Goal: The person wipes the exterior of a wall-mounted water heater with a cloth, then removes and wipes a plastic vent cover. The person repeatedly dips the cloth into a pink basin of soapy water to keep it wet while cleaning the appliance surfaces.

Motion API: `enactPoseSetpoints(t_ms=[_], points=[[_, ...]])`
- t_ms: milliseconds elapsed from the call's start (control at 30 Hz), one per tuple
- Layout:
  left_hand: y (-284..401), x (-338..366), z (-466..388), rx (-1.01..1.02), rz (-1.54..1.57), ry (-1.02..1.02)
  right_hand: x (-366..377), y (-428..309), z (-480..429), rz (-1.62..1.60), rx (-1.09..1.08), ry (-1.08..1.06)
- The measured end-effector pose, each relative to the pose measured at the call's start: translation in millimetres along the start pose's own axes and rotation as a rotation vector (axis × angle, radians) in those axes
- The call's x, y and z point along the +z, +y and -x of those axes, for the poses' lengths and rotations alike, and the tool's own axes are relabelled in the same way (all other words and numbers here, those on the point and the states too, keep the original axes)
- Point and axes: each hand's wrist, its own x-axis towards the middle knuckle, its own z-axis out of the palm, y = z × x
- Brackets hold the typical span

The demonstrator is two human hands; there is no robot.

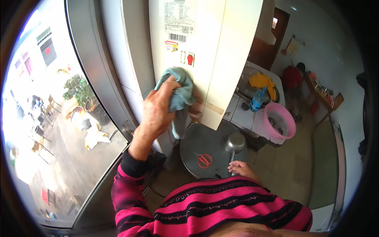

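Observation:
My left hand (pixel 160 109) presses a bunched blue-green cloth (pixel 179 89) against the side panel of a cream-coloured appliance (pixel 216 59), just below its red rocker switch (pixel 190 59). One end of the cloth hangs down past the panel's lower edge. Lower right, my right hand (pixel 241 169) has its fingers around the handle of a metal dipper (pixel 235 141). The dipper's round bowl is over a dark round surface (pixel 192 133). Red-handled scissors (pixel 204 160) lie on that surface, left of the dipper.
A pink basin (pixel 279 121) of sudsy water stands on the tiled counter (pixel 241 111), beside a blue plastic bottle (pixel 258 99). Behind them, a yellow cloth (pixel 262 83) lies on a round lid. A metal-framed window (pixel 97 74) borders my left side. Further right is a wooden table (pixel 316 89).

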Motion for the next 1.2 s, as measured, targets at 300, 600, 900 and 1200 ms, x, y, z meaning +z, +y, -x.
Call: enactPoseSetpoints(t_ms=[300, 600, 900, 1200], points=[[31.3, -28.7, 35.1, -0.379, 0.126, -0.233, 3.4, -142.8, -13.4, -0.162, -0.413, -0.014], [65.4, -26.7, 9.8, 0.064, 0.232, -0.264, 128.1, -282.5, -14.4, 0.154, -0.685, -0.624], [-7.1, -52.4, 27.6, -0.196, 0.580, -0.345, 108.5, -290.1, -12.3, 0.294, -0.724, -0.381], [-53.7, -60.9, 45.8, -0.370, 0.963, -0.487, 103.8, -271.0, 22.0, -0.284, -0.775, 0.031]])
